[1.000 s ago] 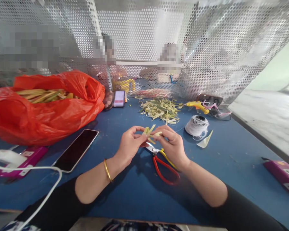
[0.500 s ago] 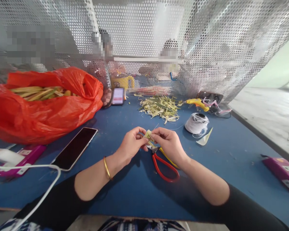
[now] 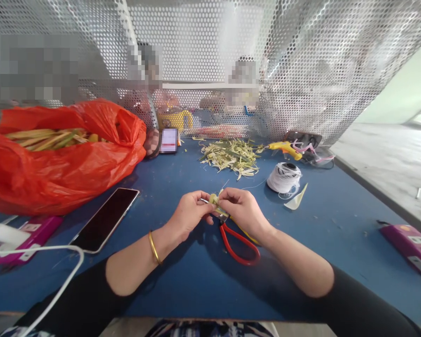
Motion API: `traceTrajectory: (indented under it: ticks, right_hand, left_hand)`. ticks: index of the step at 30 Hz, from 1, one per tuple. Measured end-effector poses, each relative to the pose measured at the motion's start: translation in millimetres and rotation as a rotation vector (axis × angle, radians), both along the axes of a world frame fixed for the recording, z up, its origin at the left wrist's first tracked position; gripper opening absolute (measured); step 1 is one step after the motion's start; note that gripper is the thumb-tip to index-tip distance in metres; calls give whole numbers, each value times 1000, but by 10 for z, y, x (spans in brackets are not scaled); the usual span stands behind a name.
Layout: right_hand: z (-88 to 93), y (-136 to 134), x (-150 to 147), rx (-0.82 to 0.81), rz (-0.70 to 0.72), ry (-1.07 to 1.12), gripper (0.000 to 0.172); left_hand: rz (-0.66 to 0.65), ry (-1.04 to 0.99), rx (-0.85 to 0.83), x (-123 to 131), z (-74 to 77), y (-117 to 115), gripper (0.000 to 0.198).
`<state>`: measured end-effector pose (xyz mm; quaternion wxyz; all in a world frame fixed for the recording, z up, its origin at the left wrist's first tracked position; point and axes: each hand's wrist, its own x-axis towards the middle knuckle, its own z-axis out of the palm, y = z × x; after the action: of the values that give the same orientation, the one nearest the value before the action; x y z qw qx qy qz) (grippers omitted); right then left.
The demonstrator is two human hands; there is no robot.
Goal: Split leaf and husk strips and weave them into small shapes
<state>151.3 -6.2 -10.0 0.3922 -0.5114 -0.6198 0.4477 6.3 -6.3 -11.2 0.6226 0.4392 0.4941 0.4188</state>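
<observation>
In the head view my left hand (image 3: 193,208) pinches a small folded piece of pale green plant leaf (image 3: 214,198) between thumb and fingers. My right hand (image 3: 243,206) closes on the same piece from the other side, fingertips pressed together. Fine thread stands out by the right fingertips and seems to lead toward the white thread spool (image 3: 284,178). Beneath both hands lie scissors (image 3: 240,245) with one red and one yellow handle; the hands partly cover them. A single pale leaf piece (image 3: 296,198) rests beside the spool.
A pile of cut leaf strips (image 3: 229,157) lies ahead. An open red plastic bag (image 3: 73,173) of strips and a dark phone (image 3: 105,220) are at left. A yellow glue gun (image 3: 286,150) sits back right; purple power strips (image 3: 409,243) flank the table (image 3: 287,290). Perforated mesh stands behind.
Both hands keep their pinch on the leaf piece, their fingers shifting slightly around it. The whole view has moved a little, so things appear somewhat farther left.
</observation>
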Motion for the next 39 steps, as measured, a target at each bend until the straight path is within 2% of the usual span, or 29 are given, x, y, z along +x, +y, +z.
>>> traceTrajectory:
  ticks: [8,13,18,21,26,29,39]
  right_hand:
    - [18,-5,-9,5,-20,-96,11]
    - [33,-11,-13,8,-28,-235,7]
    - [45,-14,8,57,-14,-329,11]
    - [58,-9,20,82,-39,-339,8]
    - [54,6,32,62,-55,-229,8]
    - [39,11,37,62,-69,-171,8]
    - [43,6,28,79,-88,-142,13]
  left_hand:
    - [-2,99,30,-2,-1,2,16]
    - [-47,285,112,-8,-9,-13,11]
    - [-99,429,220,-37,4,-40,18]
    - [-90,400,215,-39,-1,-35,23]
    - [-62,211,103,-9,-13,-9,16]
    - [-19,124,59,3,1,-9,20]
    - [-40,119,67,36,-8,-40,15]
